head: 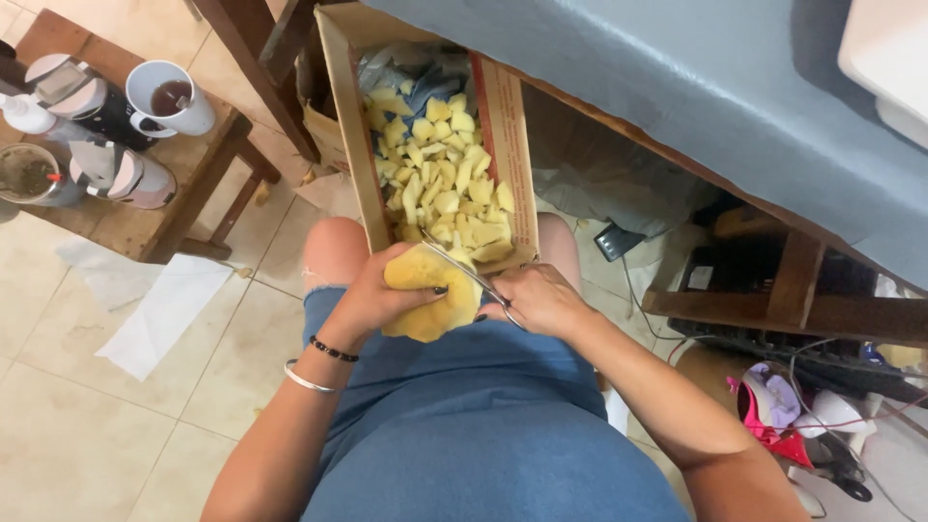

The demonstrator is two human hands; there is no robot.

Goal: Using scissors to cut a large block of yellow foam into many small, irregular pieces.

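My left hand (375, 295) grips a large piece of yellow foam (432, 300) over my lap. My right hand (541, 300) holds metal scissors (462, 267) whose blades rest across the top of the foam. Just beyond my knees lies a long cardboard box (345, 106) filled with several small cut yellow foam pieces (443, 179). I wear two bracelets on my left wrist and sit in blue denim.
A low wooden stool (184, 208) at the left carries a white mug (169, 97) and several containers. White paper (164, 309) lies on the tiled floor. A blue-covered table (657, 97) stands at the right, with wooden shelving and cables beneath.
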